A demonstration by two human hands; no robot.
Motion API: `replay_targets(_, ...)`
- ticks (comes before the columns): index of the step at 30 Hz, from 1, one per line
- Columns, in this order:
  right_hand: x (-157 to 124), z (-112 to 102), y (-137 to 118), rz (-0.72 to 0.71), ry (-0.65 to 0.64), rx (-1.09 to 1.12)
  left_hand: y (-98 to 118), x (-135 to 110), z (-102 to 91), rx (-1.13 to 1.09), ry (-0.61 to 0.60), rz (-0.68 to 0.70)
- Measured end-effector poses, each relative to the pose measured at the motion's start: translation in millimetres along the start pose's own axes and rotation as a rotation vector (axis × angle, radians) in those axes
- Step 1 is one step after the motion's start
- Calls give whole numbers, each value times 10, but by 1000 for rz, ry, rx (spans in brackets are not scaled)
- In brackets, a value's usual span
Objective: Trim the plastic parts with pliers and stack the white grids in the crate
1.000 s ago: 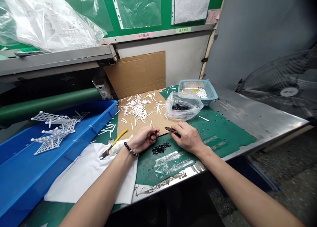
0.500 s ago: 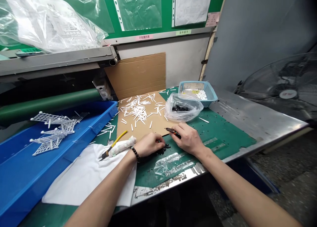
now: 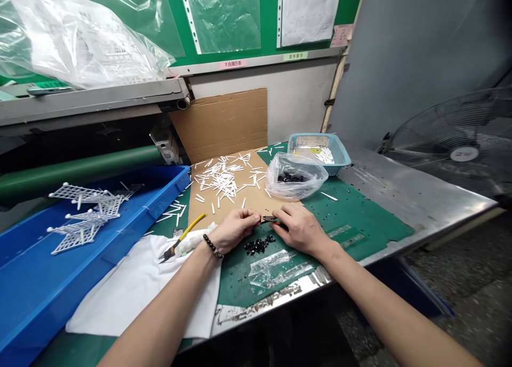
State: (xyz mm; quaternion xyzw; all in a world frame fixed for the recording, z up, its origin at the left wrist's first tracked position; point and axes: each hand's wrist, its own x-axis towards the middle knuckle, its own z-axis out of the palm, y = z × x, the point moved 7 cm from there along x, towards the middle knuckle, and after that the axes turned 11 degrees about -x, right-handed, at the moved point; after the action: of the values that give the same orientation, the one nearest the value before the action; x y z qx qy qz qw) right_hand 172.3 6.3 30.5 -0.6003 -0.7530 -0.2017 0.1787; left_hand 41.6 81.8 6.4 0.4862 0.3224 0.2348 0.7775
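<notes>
My right hand (image 3: 299, 229) grips small cutters (image 3: 269, 220) with black and orange handles, tips pointing left. My left hand (image 3: 236, 229) is pinched at those tips, holding a tiny piece that I cannot make out. Just below both hands lies a little heap of small black parts (image 3: 259, 245) on the green mat (image 3: 360, 217). Behind the hands a cardboard sheet (image 3: 256, 196) carries several white plastic sticks (image 3: 222, 176).
A clear bag of black parts (image 3: 295, 176) and a light blue basket (image 3: 320, 149) stand behind my right hand. Yellow-handled pliers (image 3: 181, 240) lie on a white cloth (image 3: 136, 281). A blue bin (image 3: 44, 287) with white plastic grids (image 3: 86, 212) is at left. A fan (image 3: 460, 143) stands at right.
My left hand dipped to the heap of black parts, then rose and came to the cutter tips. My right hand turned the cutters toward it.
</notes>
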Motion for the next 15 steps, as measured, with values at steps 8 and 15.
replay_targets(8,25,-28,-44,-26,-21,-54,-11,16,-4,-10,15,12)
replay_targets(15,18,3,-74,-67,-44,-103,32,19,-1,99,18,43)
